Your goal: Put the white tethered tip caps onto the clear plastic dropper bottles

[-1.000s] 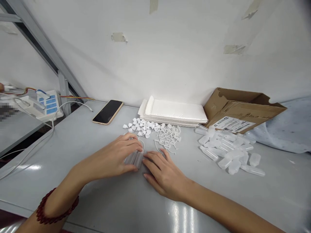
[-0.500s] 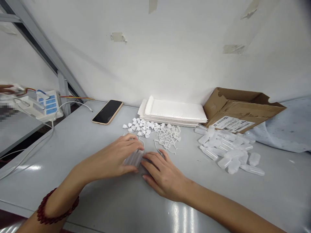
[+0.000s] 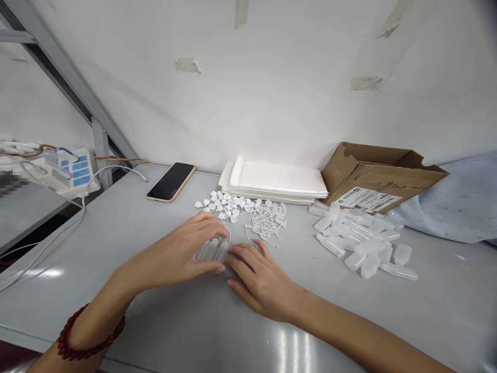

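Note:
My left hand point(image 3: 180, 251) curls around a small bunch of clear plastic bottles point(image 3: 213, 250) lying side by side on the grey table point(image 3: 155, 321), thumb below them and fingers over the top. My right hand point(image 3: 259, 280) lies flat beside them, its spread fingertips touching the bunch's right end. A red bead bracelet point(image 3: 87, 331) sits on my left wrist. Just beyond the hands lie a heap of small white caps point(image 3: 227, 203) and a tangle of white stoppers point(image 3: 267, 220).
A pile of loose clear bottles point(image 3: 361, 238) lies to the right, by an open cardboard box point(image 3: 382, 178). A stack of white padded envelopes point(image 3: 274, 182) and a phone point(image 3: 171, 181) rest near the wall. Cables and a power strip point(image 3: 72, 171) are at the left.
My left fingers have drawn back a little, so the bottle necks show between them. The view has tilted slightly down. Both hands stay in place.

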Demonstrator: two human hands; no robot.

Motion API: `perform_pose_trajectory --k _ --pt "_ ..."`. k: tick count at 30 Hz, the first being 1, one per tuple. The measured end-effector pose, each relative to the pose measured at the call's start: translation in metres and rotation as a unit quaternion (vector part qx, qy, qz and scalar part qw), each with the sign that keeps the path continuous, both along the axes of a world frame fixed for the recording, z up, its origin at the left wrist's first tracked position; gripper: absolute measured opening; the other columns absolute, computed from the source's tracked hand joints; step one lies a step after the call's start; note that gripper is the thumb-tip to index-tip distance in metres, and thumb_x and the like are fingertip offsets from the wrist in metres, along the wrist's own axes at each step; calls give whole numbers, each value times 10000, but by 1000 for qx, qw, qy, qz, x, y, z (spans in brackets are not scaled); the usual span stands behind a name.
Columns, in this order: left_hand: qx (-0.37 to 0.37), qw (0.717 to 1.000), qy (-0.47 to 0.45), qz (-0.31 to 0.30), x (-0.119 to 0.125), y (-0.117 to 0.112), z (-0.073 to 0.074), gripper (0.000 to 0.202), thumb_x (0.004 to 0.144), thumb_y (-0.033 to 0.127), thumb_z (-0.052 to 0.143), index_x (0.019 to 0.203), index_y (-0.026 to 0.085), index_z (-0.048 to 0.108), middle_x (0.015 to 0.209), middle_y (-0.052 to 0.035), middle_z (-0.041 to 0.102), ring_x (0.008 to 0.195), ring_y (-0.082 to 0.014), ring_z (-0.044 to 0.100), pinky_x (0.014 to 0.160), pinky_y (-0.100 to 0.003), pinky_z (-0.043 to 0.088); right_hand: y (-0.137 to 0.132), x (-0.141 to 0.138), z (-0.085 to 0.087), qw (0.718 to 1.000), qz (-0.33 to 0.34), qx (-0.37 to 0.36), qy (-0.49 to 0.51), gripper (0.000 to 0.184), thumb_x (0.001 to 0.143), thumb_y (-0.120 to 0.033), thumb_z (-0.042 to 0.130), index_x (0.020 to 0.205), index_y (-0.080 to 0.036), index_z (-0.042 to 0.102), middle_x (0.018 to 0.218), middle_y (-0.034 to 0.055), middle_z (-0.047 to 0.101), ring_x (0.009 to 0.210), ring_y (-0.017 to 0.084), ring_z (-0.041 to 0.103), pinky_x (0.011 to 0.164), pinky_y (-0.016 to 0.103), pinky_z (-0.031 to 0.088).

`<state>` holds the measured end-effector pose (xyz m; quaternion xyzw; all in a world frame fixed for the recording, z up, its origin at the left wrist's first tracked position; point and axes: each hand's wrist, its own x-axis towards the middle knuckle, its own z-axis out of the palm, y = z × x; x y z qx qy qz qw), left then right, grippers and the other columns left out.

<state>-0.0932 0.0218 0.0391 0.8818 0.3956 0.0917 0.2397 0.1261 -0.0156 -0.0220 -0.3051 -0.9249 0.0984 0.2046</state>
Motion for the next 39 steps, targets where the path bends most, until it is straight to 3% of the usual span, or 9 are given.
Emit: perform_pose_trajectory --k 8,15,26,34,39 --pt "-27 1000 -5 -16 1 0 -3 460 723 295 729 1127 241 517 1163 -44 546 1179 -240 425 952 -359 423 1 -1 -2 1000 -9 -1 9 283 949 -277 430 1164 -117 520 1195 168 601 1153 276 531 987 550 348" --pt "-18 999 15 -22 7 -4 -4 365 739 170 661 1070 232 521 1148 -34 544 1181 -230 407 996 -379 387 -1 -2 -2 1000 -10 6 6 261 953 -281 416 1132 -126 528 1206 170 596 1153 273 528 998 554 340" --pt "11 1000 8 -19 1 -1 -4 374 737 269 718 1056 241 524 1154 -36 546 1159 -236 438 967 -365 403 1 -2 -2 1000 -13 5 4 269 949 -286 420 1142 -131 527 1174 172 606 1146 273 532 991 553 352" --pt "10 1000 -15 7 -1 0 1 262 823 337 632 1037 236 519 1159 -42 539 1173 -230 428 957 -353 417 1 -1 0 1000 -9 4 7 291 954 -270 400 1158 -109 532 1181 180 603 1143 280 531 977 581 362" --pt "-2 1000 -12 -3 2 0 2 298 808 313 650 1058 235 507 1164 -45 527 1172 -232 427 961 -364 419 1 0 1 1000 -15 -3 12 285 954 -265 402 1148 -105 534 1184 182 604 1141 280 537 980 585 357"
